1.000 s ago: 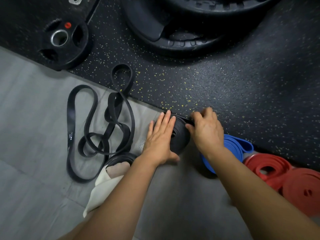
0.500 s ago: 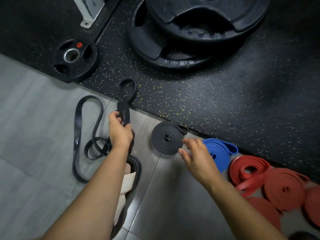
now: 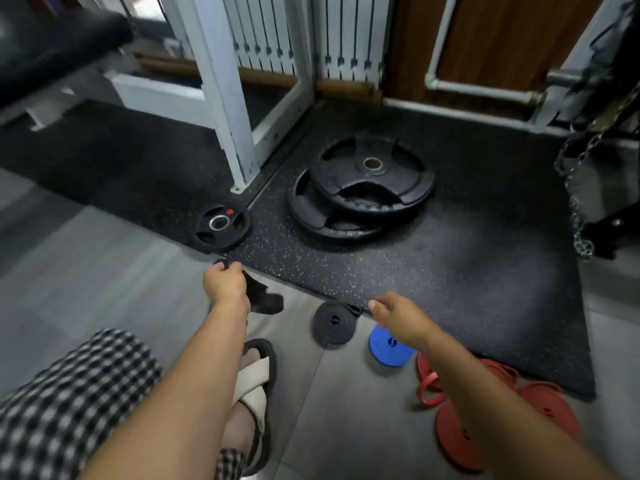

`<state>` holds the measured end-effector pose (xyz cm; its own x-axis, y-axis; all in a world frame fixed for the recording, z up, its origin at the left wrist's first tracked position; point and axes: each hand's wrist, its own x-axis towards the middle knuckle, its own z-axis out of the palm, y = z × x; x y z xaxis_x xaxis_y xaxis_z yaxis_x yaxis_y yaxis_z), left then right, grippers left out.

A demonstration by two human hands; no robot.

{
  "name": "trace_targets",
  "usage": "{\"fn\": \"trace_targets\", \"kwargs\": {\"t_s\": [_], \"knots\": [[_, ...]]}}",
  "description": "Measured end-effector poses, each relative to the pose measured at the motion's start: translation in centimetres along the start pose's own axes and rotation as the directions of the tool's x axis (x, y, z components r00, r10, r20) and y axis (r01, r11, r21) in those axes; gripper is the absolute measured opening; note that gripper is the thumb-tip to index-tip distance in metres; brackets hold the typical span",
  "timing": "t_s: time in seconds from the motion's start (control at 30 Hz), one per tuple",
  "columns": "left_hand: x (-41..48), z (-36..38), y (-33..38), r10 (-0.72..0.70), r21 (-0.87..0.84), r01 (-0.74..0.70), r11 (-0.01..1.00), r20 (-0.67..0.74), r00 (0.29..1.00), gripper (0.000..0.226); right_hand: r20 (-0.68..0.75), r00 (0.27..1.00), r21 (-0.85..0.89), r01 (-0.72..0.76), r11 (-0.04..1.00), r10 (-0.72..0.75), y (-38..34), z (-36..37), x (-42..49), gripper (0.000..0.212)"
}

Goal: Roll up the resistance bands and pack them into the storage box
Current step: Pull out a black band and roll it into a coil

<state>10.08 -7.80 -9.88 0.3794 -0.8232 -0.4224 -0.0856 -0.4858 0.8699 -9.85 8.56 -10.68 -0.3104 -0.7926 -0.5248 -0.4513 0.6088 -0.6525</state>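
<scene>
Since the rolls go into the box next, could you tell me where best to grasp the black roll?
Probably pinch the black roll across its round edge, coming from above with the free right hand beside it. It lies flat on the floor, so only the top face and rim are exposed. Its loose tail sits at the far side against the mat; covering that should keep it wound.

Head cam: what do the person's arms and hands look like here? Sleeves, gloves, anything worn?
Both forearms are bare, with no sleeve in frame. The left hand and right hand wear no gloves; no watch, ring or wristband can be made out, though the frame is motion-blurred. Nearby clothing: a black-and-white checked garment and a cream cross-strap sandal.
</scene>
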Motion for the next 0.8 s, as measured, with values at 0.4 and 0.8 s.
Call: {"fn": "trace_targets", "kwargs": {"t_s": [0.4,0.8], "knots": [[-16.5,-12.6,13.0,0.204,-0.229,-0.092,0.969,0.533,0.821,0.022,-0.038,0.898,-0.165,0.428,0.889,-0.439,-10.7,-3.6,-14.6,0.029],[-26.7,-19.1,17.6,0.5,-0.507,-0.22,0.833,0.522,0.691,0.013,0.068,0.808,-0.135,0.588,0.797,-0.585,-13.1,-2.3,-20.5,0.025]]}}
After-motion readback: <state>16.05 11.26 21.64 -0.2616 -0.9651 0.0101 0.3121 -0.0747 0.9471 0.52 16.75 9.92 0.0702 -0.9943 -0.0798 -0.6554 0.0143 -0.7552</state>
